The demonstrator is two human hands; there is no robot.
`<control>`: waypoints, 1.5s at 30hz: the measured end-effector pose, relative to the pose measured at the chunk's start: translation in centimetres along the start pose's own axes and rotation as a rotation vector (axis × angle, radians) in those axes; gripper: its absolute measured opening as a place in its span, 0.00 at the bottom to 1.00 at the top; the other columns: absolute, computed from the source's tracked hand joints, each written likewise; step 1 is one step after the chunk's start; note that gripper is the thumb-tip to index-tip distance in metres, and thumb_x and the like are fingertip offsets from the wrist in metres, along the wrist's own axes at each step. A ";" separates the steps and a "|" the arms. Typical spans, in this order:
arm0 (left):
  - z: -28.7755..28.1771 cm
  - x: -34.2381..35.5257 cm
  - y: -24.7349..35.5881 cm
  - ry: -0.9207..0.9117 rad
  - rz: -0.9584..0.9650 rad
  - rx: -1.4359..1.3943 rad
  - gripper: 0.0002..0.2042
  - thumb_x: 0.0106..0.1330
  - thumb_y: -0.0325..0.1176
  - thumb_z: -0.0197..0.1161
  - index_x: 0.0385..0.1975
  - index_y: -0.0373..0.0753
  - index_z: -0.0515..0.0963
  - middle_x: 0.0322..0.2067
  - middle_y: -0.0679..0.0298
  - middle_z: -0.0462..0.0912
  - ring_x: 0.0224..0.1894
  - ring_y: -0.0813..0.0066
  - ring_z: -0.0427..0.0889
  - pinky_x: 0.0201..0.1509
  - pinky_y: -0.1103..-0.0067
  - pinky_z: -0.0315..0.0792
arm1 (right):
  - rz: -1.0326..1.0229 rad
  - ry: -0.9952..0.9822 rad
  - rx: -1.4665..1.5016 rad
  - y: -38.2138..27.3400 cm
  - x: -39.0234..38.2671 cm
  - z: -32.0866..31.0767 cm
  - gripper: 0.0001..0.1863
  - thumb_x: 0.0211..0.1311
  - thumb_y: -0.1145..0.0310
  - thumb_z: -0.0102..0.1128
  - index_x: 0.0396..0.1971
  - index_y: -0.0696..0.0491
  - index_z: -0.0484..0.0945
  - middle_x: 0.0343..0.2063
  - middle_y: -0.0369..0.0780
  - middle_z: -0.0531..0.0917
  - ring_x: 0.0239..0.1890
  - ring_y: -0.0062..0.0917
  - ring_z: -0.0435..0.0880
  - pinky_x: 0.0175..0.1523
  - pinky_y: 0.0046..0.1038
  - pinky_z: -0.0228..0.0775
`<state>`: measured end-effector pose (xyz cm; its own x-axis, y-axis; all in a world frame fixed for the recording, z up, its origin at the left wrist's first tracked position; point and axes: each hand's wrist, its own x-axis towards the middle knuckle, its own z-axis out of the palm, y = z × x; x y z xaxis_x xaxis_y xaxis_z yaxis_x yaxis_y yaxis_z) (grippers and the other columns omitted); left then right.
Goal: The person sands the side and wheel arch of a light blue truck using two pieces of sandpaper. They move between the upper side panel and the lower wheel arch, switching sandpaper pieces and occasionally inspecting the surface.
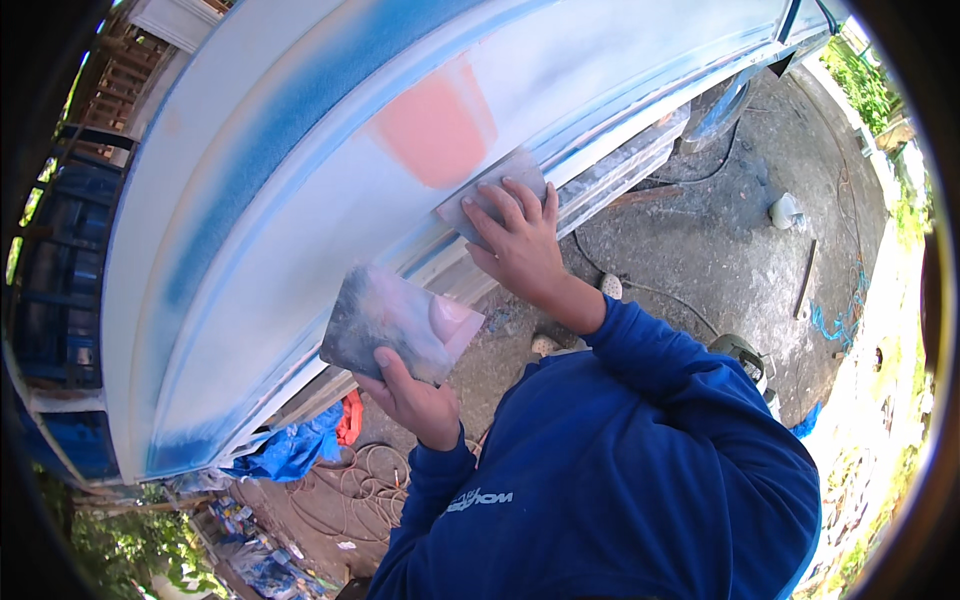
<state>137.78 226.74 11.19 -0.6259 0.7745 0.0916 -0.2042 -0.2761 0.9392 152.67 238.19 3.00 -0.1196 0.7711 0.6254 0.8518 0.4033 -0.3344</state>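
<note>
My left hand (412, 392) grips the lower edge of a dark, flat mixing board (365, 315), thumb on top. Its face is smeared whitish, with a mound of pink paste (455, 318) at the right side. My right hand (515, 235) presses a thin grey rectangular spreader (470, 200) against a white and blue vehicle panel (310, 190), fingers spread over its back. Just above the spreader lies a smooth pink filler patch (435, 125) on the panel. The spreader's edge touching the panel is partly hidden by my fingers.
Below the panel runs a pale ledge (625, 150). A white container (787, 212) and a dark cable (680, 297) lie on the concrete floor (700, 235). Lower left are a blue tarp (290, 450), an orange cloth (350, 418) and coiled hose (365, 480).
</note>
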 end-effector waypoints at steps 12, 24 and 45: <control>0.4 -0.2 -0.4 -0.072 -0.020 -0.124 0.25 0.79 0.35 0.55 0.70 0.34 0.59 0.66 0.53 0.69 0.67 0.62 0.71 0.71 0.63 0.66 | -0.113 0.237 0.054 -1.3 10.1 -8.7 0.29 0.50 0.56 0.72 0.56 0.40 0.80 0.61 0.37 0.73 0.67 0.42 0.67 0.63 0.67 0.54; 0.6 0.2 -0.7 -0.097 -0.022 -0.124 0.24 0.79 0.33 0.53 0.70 0.34 0.59 0.66 0.52 0.69 0.67 0.61 0.71 0.71 0.62 0.66 | -0.124 0.228 -0.033 -1.3 11.3 -8.6 0.30 0.49 0.57 0.73 0.56 0.41 0.81 0.61 0.35 0.76 0.66 0.39 0.69 0.66 0.59 0.55; 0.8 1.0 -1.6 -0.176 -0.120 -0.015 0.26 0.79 0.42 0.54 0.70 0.35 0.60 0.65 0.56 0.70 0.66 0.62 0.72 0.70 0.64 0.66 | 0.242 -0.136 0.533 3.7 -3.4 -12.3 0.35 0.55 0.55 0.70 0.63 0.48 0.74 0.63 0.42 0.72 0.69 0.42 0.66 0.69 0.60 0.59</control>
<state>138.09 228.40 10.02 -0.4560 0.8892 0.0373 -0.2815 -0.1838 0.9418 162.47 231.01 8.29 -0.0486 0.9138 0.4033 0.4940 0.3729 -0.7854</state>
